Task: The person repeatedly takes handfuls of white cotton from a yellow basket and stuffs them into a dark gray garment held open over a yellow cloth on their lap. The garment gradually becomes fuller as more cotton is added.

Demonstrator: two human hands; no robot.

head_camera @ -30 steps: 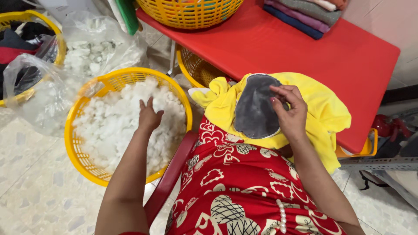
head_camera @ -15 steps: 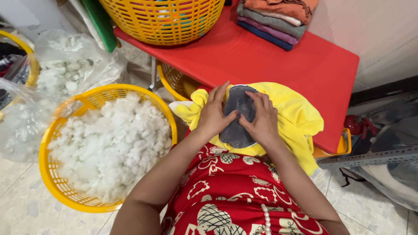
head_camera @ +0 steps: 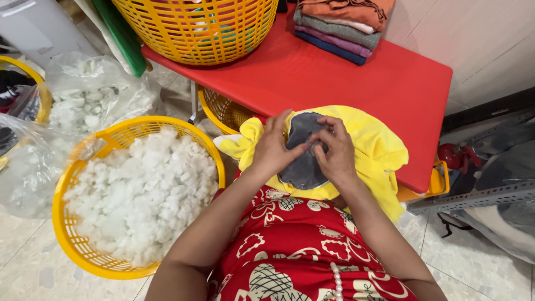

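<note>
Red tabletop (head_camera: pixel 356 78), tiled floor. Yellow cloth (head_camera: pixel 373 145) on my lap; left hand (head_camera: pixel 273 150) and right hand (head_camera: pixel 337 153) grips pinched together on its grey patch (head_camera: pixel 304 161), keeping it flat.

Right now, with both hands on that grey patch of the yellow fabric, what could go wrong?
The yellow fabric hangs over the near edge of the red table, so a tug could drag it off onto the lap. The left hand and right hand pinch the grey patch close together; the grip may slip. The basket of white stuffing sits close by the left elbow and could get knocked.
</note>
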